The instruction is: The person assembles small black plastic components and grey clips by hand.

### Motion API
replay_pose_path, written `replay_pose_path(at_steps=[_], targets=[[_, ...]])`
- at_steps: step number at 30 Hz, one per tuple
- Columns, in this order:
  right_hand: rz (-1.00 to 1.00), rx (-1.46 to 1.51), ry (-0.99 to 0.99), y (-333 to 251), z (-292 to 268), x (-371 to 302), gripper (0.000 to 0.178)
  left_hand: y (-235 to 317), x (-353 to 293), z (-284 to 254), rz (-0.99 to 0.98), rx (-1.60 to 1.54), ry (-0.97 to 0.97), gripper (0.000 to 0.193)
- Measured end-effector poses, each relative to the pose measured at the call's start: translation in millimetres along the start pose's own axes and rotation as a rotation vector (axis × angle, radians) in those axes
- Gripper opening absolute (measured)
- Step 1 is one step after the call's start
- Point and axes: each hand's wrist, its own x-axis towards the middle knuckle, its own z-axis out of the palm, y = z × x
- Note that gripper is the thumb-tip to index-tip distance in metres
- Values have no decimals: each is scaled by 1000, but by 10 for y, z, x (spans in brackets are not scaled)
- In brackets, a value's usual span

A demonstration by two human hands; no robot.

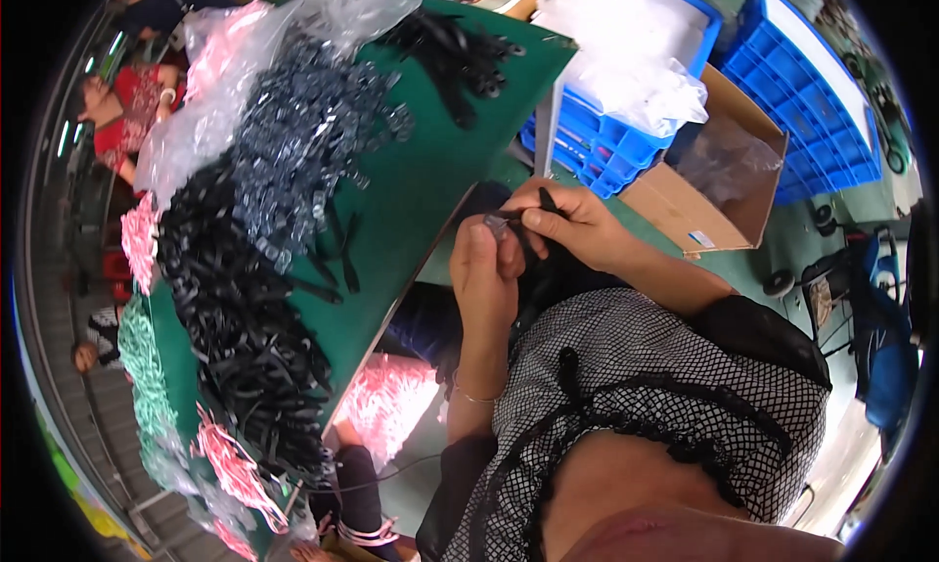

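Black and flat, a narrow plastic strap (533,213) pinched between the thumb and fingers of the right hand (572,224), held close over the lap and just off the near edge of the green table (430,161), likely so both hands can meet on it. Left hand (484,273) raised upright beside it, thumb and forefinger closed on a small grey metal buckle (496,227) at the strap's end, the two pieces touching as if being fitted together. Beyond the hands, spread along the table's length, a heap of loose black straps (245,347) toward its near left end and a mound of grey metal buckles (303,132) farther along, both within a short reach, seemingly as stock. At the far edge, a smaller cluster of black straps (455,48) and crumpled clear plastic bags (225,92). Along the table's left edge, bundles of pink (142,239) and pale green (147,366) strips. To the right of the table, a blue plastic crate (606,136) filled with white bags, and an open brown cardboard box (724,180) just beside it on the floor, perhaps placed to take pieces. Other people seated at the upper left.
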Motion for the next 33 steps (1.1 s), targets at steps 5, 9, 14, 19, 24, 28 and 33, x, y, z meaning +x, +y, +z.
replay_pose_path(at_steps=[5, 9, 14, 19, 24, 28, 33], targets=[[9, -116, 15, -24, 75, 14, 20, 61, -80, -51, -31, -100, 19, 28], [-35, -208, -28, -14, 104, 24, 20, 93, -112, -88, -42, -190, 25, 28], [-118, -369, -64, 20, 86, 42, 20, 116, -121, -127, -65, -249, 27, 29], [-107, -322, -78, 29, 131, 64, 19, 138, -162, -146, -88, -265, 51, 29], [-88, -182, -26, 71, 247, 74, 20, 128, -179, -172, -100, -145, 46, 30], [-110, -173, -55, 73, 229, 143, 15, 98, -206, -251, -74, -69, 114, 28], [-341, -680, -110, 111, 152, 234, 10, 81, -220, -336, 47, 527, 198, 17]])
